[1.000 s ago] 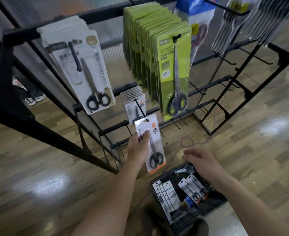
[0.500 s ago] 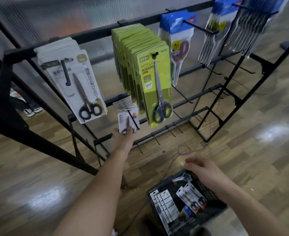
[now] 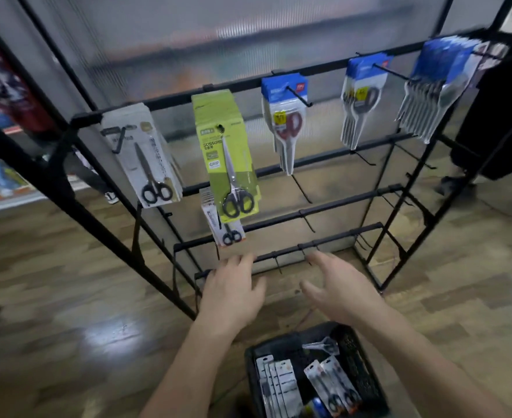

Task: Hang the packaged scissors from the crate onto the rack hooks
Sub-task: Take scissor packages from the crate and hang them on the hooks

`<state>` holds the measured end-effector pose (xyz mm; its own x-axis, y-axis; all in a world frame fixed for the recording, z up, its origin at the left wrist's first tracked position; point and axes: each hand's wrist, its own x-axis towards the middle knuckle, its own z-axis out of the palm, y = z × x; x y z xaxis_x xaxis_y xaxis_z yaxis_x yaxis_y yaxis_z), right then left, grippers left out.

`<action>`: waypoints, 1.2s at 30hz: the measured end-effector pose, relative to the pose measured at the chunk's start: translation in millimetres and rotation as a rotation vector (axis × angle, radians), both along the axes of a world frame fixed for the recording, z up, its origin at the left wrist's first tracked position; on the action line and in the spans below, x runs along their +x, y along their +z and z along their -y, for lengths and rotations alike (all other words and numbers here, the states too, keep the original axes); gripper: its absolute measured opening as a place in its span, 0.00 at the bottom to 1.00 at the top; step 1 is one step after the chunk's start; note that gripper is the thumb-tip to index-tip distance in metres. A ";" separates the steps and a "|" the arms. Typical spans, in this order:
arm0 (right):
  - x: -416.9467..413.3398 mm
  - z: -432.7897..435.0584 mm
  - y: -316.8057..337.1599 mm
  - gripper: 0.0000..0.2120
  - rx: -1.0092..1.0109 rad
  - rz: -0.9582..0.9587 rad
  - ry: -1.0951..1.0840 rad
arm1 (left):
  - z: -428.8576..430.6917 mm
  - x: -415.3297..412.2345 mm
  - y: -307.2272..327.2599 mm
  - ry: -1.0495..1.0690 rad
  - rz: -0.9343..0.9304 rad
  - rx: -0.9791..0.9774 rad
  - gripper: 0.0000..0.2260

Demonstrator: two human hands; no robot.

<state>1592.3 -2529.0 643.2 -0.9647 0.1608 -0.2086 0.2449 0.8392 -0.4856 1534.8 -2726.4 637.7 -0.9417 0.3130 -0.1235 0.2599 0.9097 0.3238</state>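
Wooden flooring and a frosted wall panel are seen behind the black rack (image 3: 318, 211). Both hands are held open and empty, a little apart, before its lowest bars: the left hand (image 3: 233, 294) and, beside it, the right hand (image 3: 339, 288). Just above the left hand the small scissors pack (image 3: 226, 229) is now found hanging on its hook, whereas one second ago it was gripped by that hand. This pack is therefore judged as done and released. Below the hands the crate (image 3: 358, 363) is seen with more packaged scissors (image 3: 330, 384) lying inside, so work remains. Higher above the hands, green packs (image 3: 227, 158), a white pack (image 3: 149, 164) and blue packs (image 3: 284, 116) are hung.
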 end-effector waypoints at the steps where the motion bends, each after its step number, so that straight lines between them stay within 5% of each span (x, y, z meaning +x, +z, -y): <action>1: 7.9 -8.0 0.4 0.26 0.018 -0.016 0.016 | -8.1 11.4 4.6 -0.002 -0.027 -0.016 0.20; 10: 70.6 -48.7 -2.3 0.29 0.092 -0.008 0.034 | -52.1 85.1 16.4 -0.062 -0.138 -0.090 0.22; 25: 114.9 -14.6 -37.6 0.30 0.213 0.168 0.035 | -7.8 136.7 -37.4 -0.037 0.025 -0.029 0.23; 36: 83.0 -91.9 -113.0 0.25 0.183 0.346 0.224 | -84.3 137.0 -99.1 0.114 0.171 -0.161 0.21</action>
<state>1675.4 -2437.0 530.2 -0.8583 0.0206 -0.5128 0.1696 0.9544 -0.2455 1671.8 -2642.1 538.6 -0.9309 0.1691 -0.3237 0.1062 0.9734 0.2030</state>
